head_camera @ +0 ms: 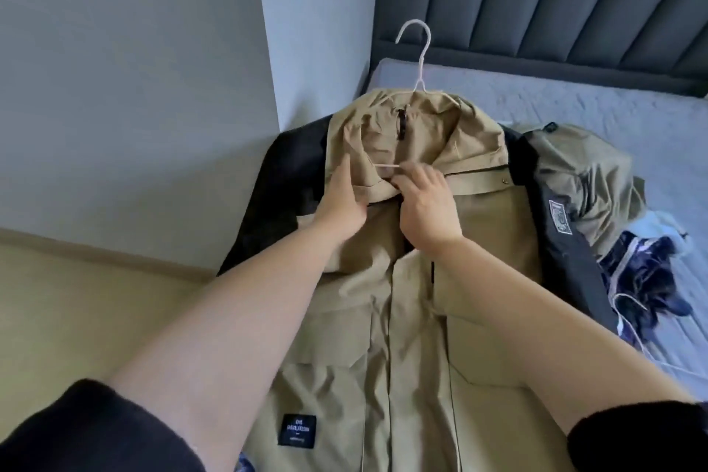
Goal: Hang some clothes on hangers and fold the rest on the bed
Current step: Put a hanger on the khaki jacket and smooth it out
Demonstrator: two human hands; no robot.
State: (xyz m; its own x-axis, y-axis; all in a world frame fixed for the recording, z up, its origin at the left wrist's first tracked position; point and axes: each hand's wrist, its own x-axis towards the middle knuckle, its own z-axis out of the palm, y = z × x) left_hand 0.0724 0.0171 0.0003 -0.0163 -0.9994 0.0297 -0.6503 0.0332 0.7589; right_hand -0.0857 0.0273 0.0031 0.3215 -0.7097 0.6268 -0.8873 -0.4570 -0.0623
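The grey bed (574,115) fills the right of the frame. Down the middle lies the tan jacket (479,241), front up, spread over a dark garment (276,195) whose edges show on both sides. An olive garment (586,172) is bunched at centre right, with a navy patterned piece (643,272) below it. The white hanger (421,57) sits inside the jacket's neck, hook toward top centre. Left hand (341,203) lies flat – fingers straight – on the hood. Right hand (427,203) pinches the hanger's thin bar at the collar.
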